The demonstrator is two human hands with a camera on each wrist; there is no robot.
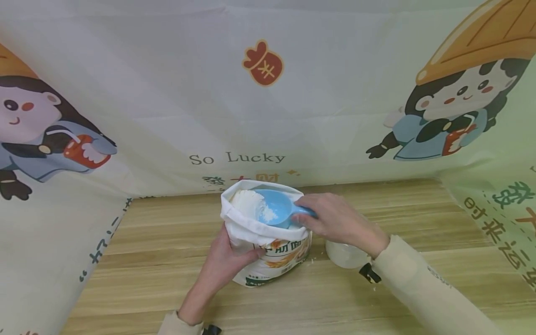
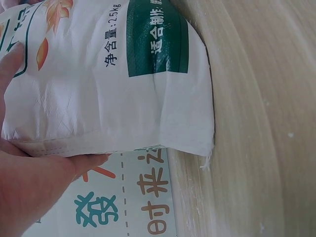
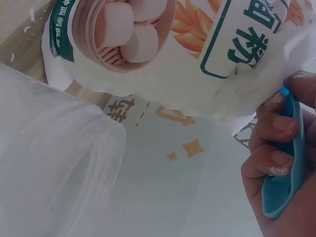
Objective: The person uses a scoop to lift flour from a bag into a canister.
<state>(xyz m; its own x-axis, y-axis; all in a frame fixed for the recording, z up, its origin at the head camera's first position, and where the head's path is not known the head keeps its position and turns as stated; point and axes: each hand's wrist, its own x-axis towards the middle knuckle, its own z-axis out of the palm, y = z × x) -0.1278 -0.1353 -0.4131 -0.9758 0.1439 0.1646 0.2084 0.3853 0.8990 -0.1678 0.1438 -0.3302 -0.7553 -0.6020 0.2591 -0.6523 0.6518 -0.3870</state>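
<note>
A white flour bag (image 1: 284, 260) stands with its top rolled outward, printed with Chinese characters and wheat. My left hand (image 1: 228, 256) grips its left side, thumb on the front and fingers round the edge, as the left wrist view also shows. Inside the mouth of the bag lies a blue scoop (image 1: 278, 204), with white flour (image 1: 247, 202) at its front end. My right hand (image 1: 335, 218) holds the scoop by its handle; in the right wrist view, fingers curl round the blue handle (image 3: 297, 163) and carry traces of flour.
A translucent container (image 1: 345, 256) stands right of the bag, partly under my right forearm. White specks dot the wooden tabletop (image 1: 167, 242). Printed cloth (image 1: 167, 93) walls the back and both sides.
</note>
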